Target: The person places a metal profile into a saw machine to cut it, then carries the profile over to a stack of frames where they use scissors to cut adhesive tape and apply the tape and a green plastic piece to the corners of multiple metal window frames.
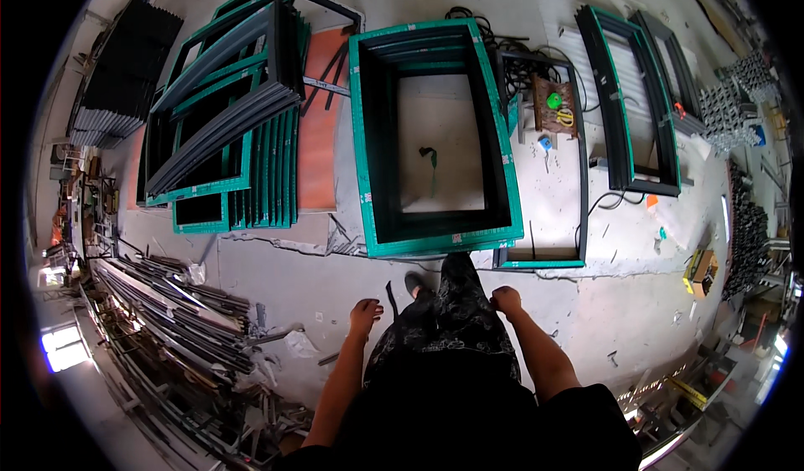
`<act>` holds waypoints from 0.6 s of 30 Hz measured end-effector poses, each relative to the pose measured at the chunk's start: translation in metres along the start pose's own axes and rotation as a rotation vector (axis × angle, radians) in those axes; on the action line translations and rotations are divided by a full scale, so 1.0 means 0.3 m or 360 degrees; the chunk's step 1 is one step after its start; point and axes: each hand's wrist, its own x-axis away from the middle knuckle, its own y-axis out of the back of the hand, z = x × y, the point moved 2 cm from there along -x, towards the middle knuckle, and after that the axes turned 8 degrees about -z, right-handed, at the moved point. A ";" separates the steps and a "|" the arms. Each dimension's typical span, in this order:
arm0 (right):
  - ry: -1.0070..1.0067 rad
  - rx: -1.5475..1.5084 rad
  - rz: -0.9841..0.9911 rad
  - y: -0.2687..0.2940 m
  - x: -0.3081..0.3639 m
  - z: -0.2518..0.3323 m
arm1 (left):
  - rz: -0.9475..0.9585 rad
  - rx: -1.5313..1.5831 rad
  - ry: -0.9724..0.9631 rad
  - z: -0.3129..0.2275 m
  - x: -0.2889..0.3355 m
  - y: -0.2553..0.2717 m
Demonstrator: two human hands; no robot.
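Observation:
My left hand [366, 314] hangs at my left side over the floor, its fingers loosely curled in, and I see nothing held in it. A dark thin strip [391, 301] shows just to its right, apart from the fingers. On my other side, my right hand [506, 299] is closed like a fist beside my patterned trouser leg, with no object showing. Straight ahead of me lies a stack of rectangular black frames with a green-covered top frame [362, 149]. Neither hand touches it.
Leaning green and black frames [272, 165] crowd the far left, near dark stacked panels [126, 73]. Long metal profiles [180, 303] cover the left floor. A slim frame [584, 190], upright frames [620, 102], a black cable [605, 203] and a cardboard box [705, 272] are on the right.

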 end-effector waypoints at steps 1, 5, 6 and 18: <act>0.1094 0.1036 -0.0021 -0.039 0.072 0.067 | -0.0055 0.0009 0.0021 0.064 0.015 0.089; 0.1136 0.1254 0.0056 -0.066 0.117 0.128 | -0.0129 0.0148 0.0162 0.351 0.017 0.264; 0.0100 0.0231 0.0016 -0.099 0.150 0.170 | -0.0256 0.0241 0.0301 0.442 0.020 0.344; 0.0383 0.0334 0.0009 -0.093 0.228 0.331 | -0.0527 0.0830 0.0595 0.690 0.180 0.518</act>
